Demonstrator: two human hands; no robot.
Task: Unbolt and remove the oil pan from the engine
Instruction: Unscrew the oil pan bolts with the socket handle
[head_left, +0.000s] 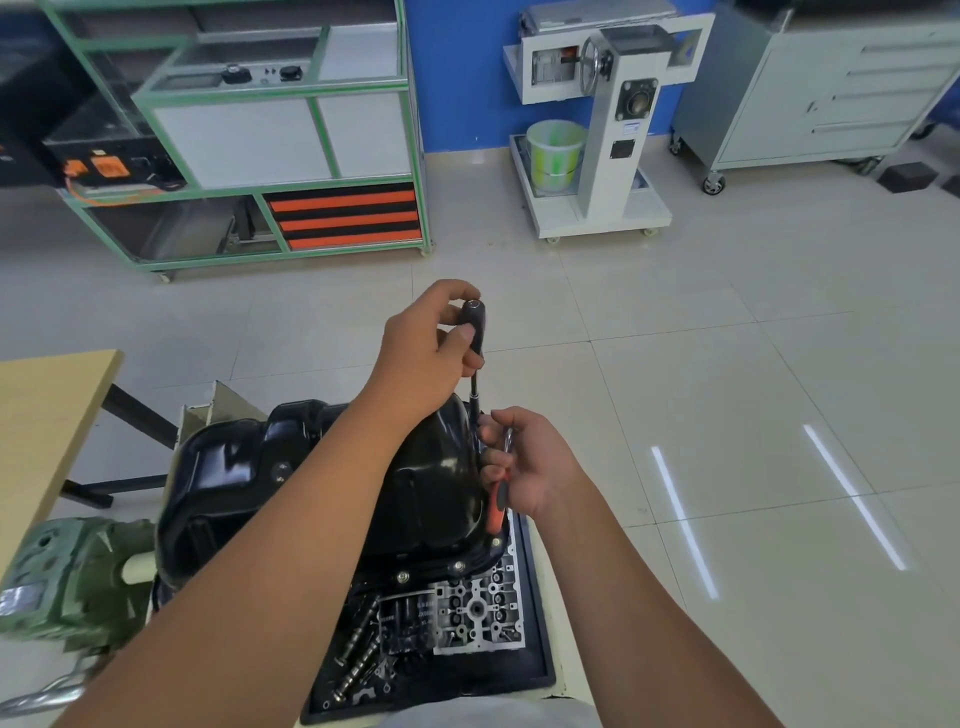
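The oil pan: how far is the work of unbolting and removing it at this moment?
Done: cannot be judged here. The black oil pan still sits on the engine, and at least three bolts remain in its near flange. In hand: the left hand grips the black handle of a long driver standing at the pan's far right edge; the right hand holds an orange-handled ratchet. Left: the remaining bolts, then lifting the pan off.

A glossy black oil pan (249, 467) sits upturned atop the engine (483, 608), apparently bolted along its near flange.
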